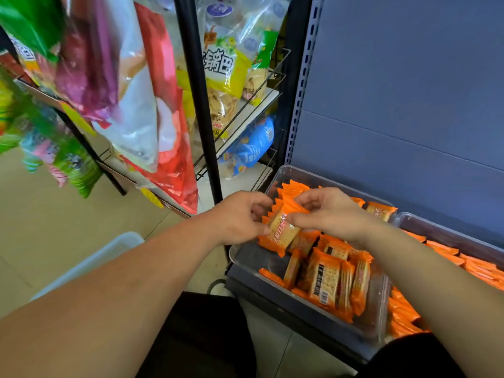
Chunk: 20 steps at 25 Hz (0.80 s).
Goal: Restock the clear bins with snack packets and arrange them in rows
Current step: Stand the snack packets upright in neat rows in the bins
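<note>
Stack of orange cracker packets [282,229] is mid-frame, just over the clear bin [243,259], with left hand [240,216] and right hand [328,211] both in a narrow grip pinching its ends. Looks light, crinkly, slippery; crackers probably snap, so I'd squeeze the flat faces gently, not the crimped edges.

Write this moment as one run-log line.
step: arranging packets | left hand: grips orange cracker packets | right hand: grips them too | place: over clear bin | bin: partly filled
</note>
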Tool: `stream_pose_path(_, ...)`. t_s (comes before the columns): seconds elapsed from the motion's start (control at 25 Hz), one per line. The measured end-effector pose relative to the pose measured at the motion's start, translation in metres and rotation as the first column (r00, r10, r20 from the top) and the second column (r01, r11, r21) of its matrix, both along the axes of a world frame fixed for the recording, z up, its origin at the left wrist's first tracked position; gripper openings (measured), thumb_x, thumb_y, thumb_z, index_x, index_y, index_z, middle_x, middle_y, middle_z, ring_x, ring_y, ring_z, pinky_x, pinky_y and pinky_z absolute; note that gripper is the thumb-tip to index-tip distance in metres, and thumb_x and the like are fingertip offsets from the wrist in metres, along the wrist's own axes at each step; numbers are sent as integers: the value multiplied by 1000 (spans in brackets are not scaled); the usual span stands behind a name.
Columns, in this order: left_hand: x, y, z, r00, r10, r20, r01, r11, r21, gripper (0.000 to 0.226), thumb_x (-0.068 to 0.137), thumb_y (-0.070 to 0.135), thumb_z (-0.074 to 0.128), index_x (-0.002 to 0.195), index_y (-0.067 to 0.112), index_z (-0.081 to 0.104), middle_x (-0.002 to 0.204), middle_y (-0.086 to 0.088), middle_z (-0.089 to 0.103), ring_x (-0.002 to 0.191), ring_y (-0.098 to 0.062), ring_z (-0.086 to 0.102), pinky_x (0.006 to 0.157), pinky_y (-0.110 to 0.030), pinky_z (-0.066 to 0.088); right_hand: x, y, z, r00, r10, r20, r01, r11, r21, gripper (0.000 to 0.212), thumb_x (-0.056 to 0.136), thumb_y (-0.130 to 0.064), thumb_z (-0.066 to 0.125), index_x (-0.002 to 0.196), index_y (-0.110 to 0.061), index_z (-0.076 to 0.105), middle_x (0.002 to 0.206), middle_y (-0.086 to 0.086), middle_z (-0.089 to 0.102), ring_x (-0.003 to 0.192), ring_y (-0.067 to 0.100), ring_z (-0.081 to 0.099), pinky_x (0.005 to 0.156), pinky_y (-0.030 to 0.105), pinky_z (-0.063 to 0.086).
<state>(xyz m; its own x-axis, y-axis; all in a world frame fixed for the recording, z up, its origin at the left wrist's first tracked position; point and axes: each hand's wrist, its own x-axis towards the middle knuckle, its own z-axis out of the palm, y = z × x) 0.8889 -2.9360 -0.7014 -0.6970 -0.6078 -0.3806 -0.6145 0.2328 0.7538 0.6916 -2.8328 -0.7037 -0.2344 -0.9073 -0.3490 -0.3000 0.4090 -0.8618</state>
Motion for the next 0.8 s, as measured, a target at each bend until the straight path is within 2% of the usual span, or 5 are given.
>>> stream_pose_path(0.24,14,-19,-20,952,39,305,-10,995,-95,35,91,4,70,124,15,71,118,-8,72,113,-25,68,104,-36,55,28,-34,-62,890,170,-423,-126,983,131,44,84,-38,82,121,-23,63,107,-5,64,98,15,64,76,26,53)
stream_pose_path(0.36,18,-19,-22,952,-7,306,15,1000,-24,36,92,5,73,127,15,69,116,-7,71,101,-21,68,80,-25,57,38,-45,-89,818,270,-507,-217,963,162,50,87,-42,77,131,-24,61,121,-1,60,116,21,61,92,35,54)
stream_pose_path(0.56,15,-17,-25,933,-67,352,50,997,58,40,94,9,74,132,19,65,117,-4,67,104,-24,69,74,-31,61,42,-37,-105,422,383,-822,-290,916,278,61,95,-57,61,146,-26,46,137,3,41,133,27,40,109,43,40)
stream_pose_path(0.68,12,-14,-26,932,-82,353,81,997,16,34,93,8,72,126,17,68,113,-4,71,105,-24,70,81,-31,60,47,-35,-107,407,374,-833,-292,917,270,65,92,-59,62,144,-23,46,138,3,45,132,26,44,108,42,41)
stream_pose_path(0.8,4,-4,-33,892,-174,416,243,963,-119,19,93,12,70,110,17,78,104,-1,74,102,-22,69,94,-34,59,39,-32,-92,514,311,-799,-270,943,194,65,84,-62,71,134,-25,51,128,-2,50,124,21,48,103,41,44)
